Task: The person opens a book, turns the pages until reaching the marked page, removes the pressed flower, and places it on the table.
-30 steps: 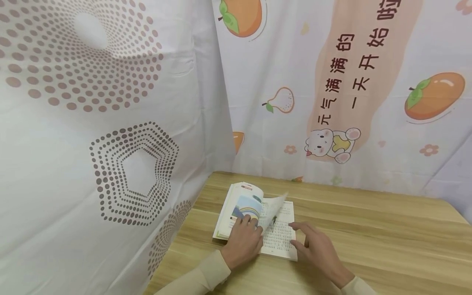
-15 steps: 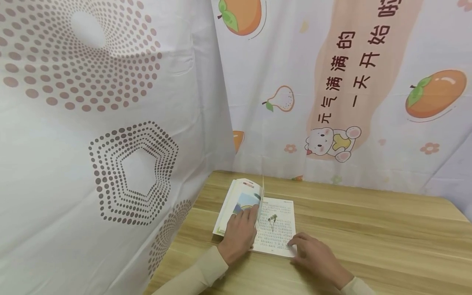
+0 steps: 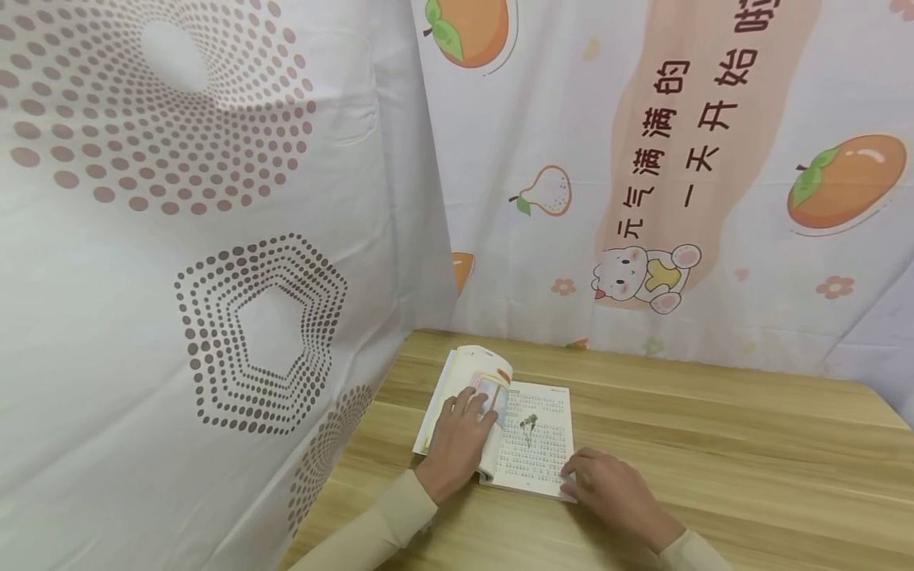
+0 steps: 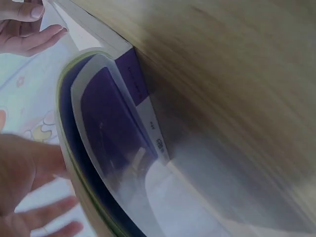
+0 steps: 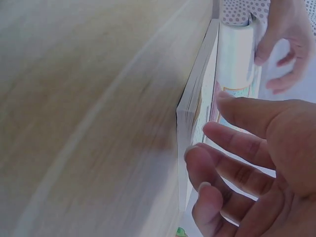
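A thick book [image 3: 550, 403] lies open on the table, its left pages bulging up in a curve. On the right page, covered in small print, rests a small dried flower sprig [image 3: 528, 430]. My left hand [image 3: 457, 440] presses on the curved left pages with extended fingers, over a coloured picture. The left wrist view shows that hand [image 4: 29, 187] at the bent pages, above a purple-and-white cover [image 4: 132, 81]. At the book's lower right corner is my right hand [image 3: 614, 492], fingers loosely bent, fingertips right at the page edge. In the right wrist view, the right hand's [image 5: 256, 168] fingers are apart.
The book stands on a wood-grain table [image 3: 714, 444]. A white cloth with dot patterns [image 3: 271, 341] hangs along the left side. Behind the table hangs a curtain [image 3: 543, 262] printed with fruit, a bear and lettering.
A raised loose page has turned over to the left, baring the sprig fully. My left hand now lies on the turned pages; my right hand has moved down to the lower right corner.
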Tool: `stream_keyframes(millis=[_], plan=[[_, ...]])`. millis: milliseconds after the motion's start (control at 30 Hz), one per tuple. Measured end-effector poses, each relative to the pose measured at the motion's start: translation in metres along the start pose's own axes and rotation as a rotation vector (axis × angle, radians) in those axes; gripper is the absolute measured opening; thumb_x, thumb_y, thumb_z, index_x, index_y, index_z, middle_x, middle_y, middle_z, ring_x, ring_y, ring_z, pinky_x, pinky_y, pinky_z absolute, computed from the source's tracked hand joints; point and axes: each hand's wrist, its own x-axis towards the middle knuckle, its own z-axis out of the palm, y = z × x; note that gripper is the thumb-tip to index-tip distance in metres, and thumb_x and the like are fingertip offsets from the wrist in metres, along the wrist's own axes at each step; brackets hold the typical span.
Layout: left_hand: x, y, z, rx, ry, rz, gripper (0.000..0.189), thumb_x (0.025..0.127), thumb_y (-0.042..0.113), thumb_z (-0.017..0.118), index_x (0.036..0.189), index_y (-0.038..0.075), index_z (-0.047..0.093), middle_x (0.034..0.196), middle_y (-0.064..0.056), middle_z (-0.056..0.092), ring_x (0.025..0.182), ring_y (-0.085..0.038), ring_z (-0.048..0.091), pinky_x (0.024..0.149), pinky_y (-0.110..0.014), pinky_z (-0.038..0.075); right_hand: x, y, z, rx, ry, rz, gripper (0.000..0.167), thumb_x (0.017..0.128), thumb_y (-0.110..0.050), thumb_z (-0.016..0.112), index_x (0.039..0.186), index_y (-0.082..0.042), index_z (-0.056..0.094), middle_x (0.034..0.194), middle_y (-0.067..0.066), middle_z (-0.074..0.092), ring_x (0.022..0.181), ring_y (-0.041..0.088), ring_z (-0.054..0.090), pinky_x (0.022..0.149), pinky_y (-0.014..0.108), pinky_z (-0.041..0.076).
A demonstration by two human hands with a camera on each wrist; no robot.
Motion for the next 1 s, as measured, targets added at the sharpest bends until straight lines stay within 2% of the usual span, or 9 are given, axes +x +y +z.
stream_keyframes(millis=[133,267,333,467,633,767,1000], plan=[[-0.004,-0.005,0.003,-0.113,-0.107,0.058,0.017,0.088,0.01,0.077,0.104,0.015,0.076,0.118,-0.006,0.068,0.116,-0.025,0.059,0.09,-0.039,0.054,0.006,-0.002,0.001,0.016,-0.009,0.057,0.008,0.089,-0.027,0.079,0.092,-0.019,0.077,0.096,-0.007,0.071,0.081,0.013,0.068,0.068,0.034,0.058],[-0.007,-0.011,0.005,-0.166,-0.204,0.091,0.017,0.094,0.021,0.072,0.11,0.015,0.074,0.12,-0.006,0.067,0.114,-0.024,0.06,0.088,-0.039,0.054,0.016,-0.006,0.004,0.021,-0.033,0.146,0.013,0.089,-0.032,0.08,0.084,-0.022,0.073,0.084,-0.013,0.064,0.07,0.005,0.058,0.061,0.028,0.05],[-0.007,-0.015,0.005,-0.185,-0.247,0.093,0.022,0.096,0.026,0.07,0.116,0.015,0.073,0.125,-0.009,0.066,0.116,-0.026,0.059,0.086,-0.039,0.054,0.022,-0.007,0.006,0.037,-0.046,0.189,0.018,0.089,-0.035,0.079,0.081,-0.023,0.068,0.078,-0.015,0.058,0.065,0.003,0.051,0.057,0.026,0.045],[-0.008,-0.023,0.006,-0.263,-0.351,0.079,0.034,0.098,0.035,0.069,0.125,0.015,0.069,0.132,-0.013,0.062,0.117,-0.028,0.057,0.083,-0.04,0.054,0.034,-0.007,0.011,0.087,-0.067,0.215,0.025,0.092,-0.036,0.077,0.08,-0.02,0.062,0.068,-0.013,0.052,0.058,0.006,0.043,0.05,0.025,0.038],[-0.009,-0.03,0.008,-0.336,-0.472,0.056,0.054,0.097,0.049,0.068,0.137,0.013,0.063,0.14,-0.013,0.057,0.117,-0.026,0.055,0.087,-0.039,0.053,0.047,-0.009,0.017,0.104,-0.099,0.248,0.031,0.092,-0.041,0.076,0.081,-0.014,0.063,0.068,-0.009,0.056,0.058,0.009,0.047,0.052,0.029,0.042],[-0.008,-0.032,0.008,-0.367,-0.514,0.053,0.066,0.095,0.054,0.066,0.143,0.009,0.058,0.145,-0.015,0.052,0.12,-0.025,0.052,0.091,-0.037,0.052,0.056,-0.01,0.022,0.087,-0.133,0.292,0.035,0.092,-0.045,0.074,0.083,-0.012,0.064,0.071,-0.005,0.059,0.06,0.011,0.05,0.054,0.032,0.045],[-0.006,-0.032,0.007,-0.349,-0.501,0.064,0.071,0.093,0.056,0.067,0.143,0.007,0.057,0.146,-0.014,0.052,0.118,-0.024,0.051,0.09,-0.034,0.051,0.068,-0.012,0.026,0.03,-0.142,0.314,0.039,0.092,-0.046,0.074,0.08,-0.011,0.061,0.069,-0.003,0.056,0.06,0.014,0.05,0.053,0.033,0.045]])
